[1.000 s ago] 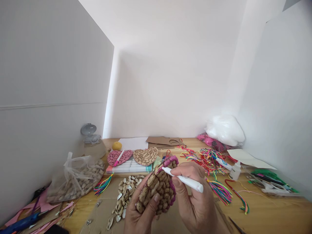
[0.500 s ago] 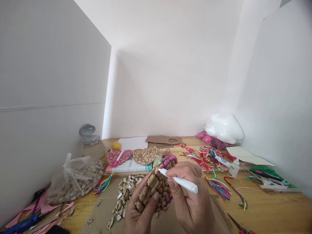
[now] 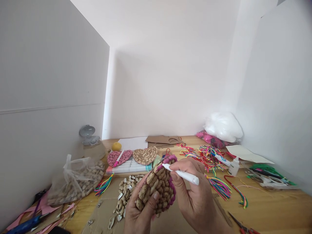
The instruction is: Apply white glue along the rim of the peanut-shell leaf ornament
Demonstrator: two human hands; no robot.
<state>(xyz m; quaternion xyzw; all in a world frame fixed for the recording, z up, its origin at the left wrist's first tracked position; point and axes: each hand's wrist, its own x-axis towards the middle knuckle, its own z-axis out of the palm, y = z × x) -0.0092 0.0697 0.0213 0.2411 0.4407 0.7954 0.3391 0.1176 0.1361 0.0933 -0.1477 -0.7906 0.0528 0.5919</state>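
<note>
Surface [image 3: 275, 209] was pretty cluttered, with the peanut piece [image 3: 159, 187] held up above it, toward the near edge, roughly midway between left and right. Looked light and stiff, but those shells were probably brittle, so a gentle grip by the rim seemed safest. Left hand [image 3: 140, 208] was clamped on its lower left, thumb across the front. Right hand [image 3: 193, 198] was pinched around the marker [image 3: 186, 176], tip right at the pink upper rim.

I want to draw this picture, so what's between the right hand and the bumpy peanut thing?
The head view shows a white marker there: the right hand holds it, its tip on or just above the peanut piece.
</note>
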